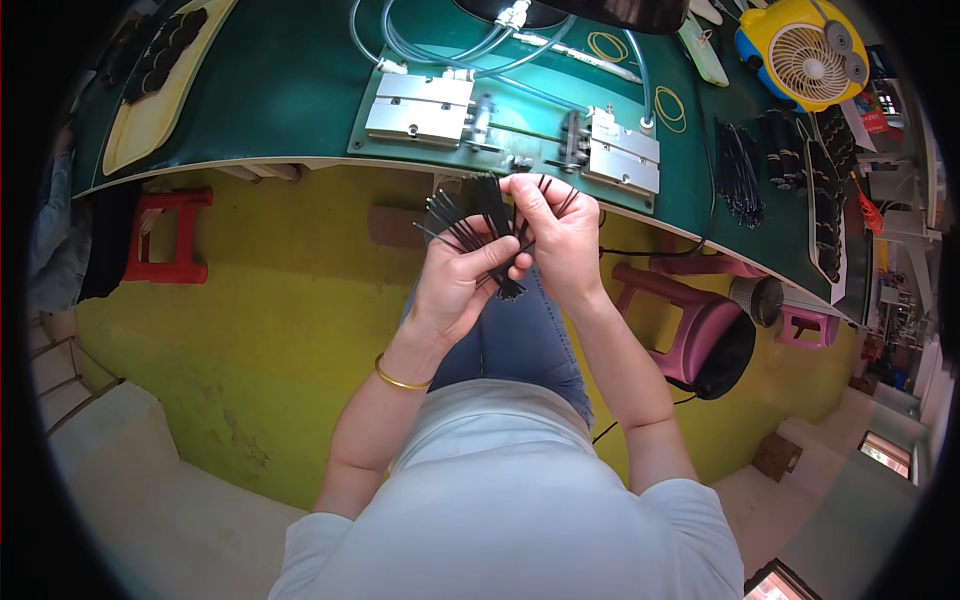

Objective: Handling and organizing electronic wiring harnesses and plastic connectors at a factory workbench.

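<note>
A bundle of thin black wires [494,208] fans out between my two hands, just in front of the bench edge. My left hand [462,268] is closed round the lower part of it, thumb pressed across the strands. At the upper right of the bundle, my right hand [558,228] pinches some of the wires, with a few ends sticking out past its fingers. Just beyond the hands sits a bench fixture with two silver metal blocks, a left block [420,106] and a right block [622,152], fed by clear air tubes [460,62].
On the green bench [280,90] lie a yellow tray [150,110] with black bundles, more black wires [740,175], and a yellow-blue fan [805,60]. A red stool [170,237] stands at left, a pink stool [680,330] at right. Someone's sleeve [52,220] shows at far left.
</note>
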The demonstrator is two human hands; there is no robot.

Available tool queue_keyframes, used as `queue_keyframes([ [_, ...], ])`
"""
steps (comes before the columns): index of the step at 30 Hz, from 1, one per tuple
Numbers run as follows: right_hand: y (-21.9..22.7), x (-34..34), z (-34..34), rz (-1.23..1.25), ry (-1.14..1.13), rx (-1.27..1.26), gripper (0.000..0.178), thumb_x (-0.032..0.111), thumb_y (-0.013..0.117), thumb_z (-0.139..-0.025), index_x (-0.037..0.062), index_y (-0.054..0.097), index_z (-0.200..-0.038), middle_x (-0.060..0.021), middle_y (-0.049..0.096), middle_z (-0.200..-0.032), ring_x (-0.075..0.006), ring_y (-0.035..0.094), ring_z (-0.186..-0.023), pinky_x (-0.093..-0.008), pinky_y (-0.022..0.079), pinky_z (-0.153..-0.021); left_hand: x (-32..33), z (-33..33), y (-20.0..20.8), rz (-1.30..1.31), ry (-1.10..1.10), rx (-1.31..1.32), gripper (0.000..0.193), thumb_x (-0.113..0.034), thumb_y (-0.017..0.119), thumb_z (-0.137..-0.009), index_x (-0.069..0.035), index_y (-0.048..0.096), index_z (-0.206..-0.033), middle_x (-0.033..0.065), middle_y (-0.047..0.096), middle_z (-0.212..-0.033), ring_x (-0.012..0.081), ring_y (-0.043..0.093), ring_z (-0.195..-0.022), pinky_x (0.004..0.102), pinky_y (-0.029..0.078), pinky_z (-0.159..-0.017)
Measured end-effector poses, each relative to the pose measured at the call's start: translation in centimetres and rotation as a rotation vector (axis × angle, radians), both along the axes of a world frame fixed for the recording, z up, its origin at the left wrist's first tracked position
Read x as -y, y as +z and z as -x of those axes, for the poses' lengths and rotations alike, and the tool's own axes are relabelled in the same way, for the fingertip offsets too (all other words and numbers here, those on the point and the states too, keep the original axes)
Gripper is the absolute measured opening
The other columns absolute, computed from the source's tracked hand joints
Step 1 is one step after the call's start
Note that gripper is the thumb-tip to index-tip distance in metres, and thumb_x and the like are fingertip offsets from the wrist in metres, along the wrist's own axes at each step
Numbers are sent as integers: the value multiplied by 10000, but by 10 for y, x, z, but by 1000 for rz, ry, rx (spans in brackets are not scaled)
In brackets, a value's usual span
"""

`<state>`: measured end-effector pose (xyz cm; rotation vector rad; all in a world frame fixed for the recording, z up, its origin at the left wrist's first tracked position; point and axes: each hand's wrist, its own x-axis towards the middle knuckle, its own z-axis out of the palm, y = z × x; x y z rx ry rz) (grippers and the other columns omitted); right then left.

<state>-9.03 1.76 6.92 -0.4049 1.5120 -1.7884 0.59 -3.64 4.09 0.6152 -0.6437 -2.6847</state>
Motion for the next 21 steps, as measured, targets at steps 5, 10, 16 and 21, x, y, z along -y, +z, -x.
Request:
queue_keyframes([
  [5, -2, 0, 1, 19, 5, 18, 195, 158, 515, -828, -8, 602, -774, -6, 520, -500, -24, 412, -336, -164, 321, -291, -1, 1, -1, 3, -1, 1, 94, -17, 527, -780, 3, 519, -871, 66, 552, -760, 126, 523, -626, 234, 430, -566],
  [10, -8, 0, 2, 8, -30, -19, 193, 152, 508, -830, -6, 603, -774, -3, 510, -485, -22, 406, -332, -164, 313, -292, -1, 3, -4, -7, -2, 12, 96, -22, 531, -782, 3, 519, -874, 65, 550, -764, 124, 520, -632, 232, 429, -570],
  [16, -7, 3, 2, -46, -68, -21, 192, 152, 506, -830, -5, 602, -771, -1, 508, -489, -19, 395, -330, -162, 299, -292, 2, 6, -12, -24, 16, -33, 101, 1, 532, -774, 6, 547, -874, 81, 567, -796, 133, 536, -653, 231, 440, -579],
  [21, -6, 5, 1, -70, -82, -32, 188, 153, 510, -826, -4, 601, -778, 2, 505, -499, -15, 381, -334, -159, 288, -292, 4, 6, -13, -42, 4, -32, 106, 3, 533, -772, 6, 545, -878, 80, 567, -797, 134, 536, -655, 230, 441, -579],
])
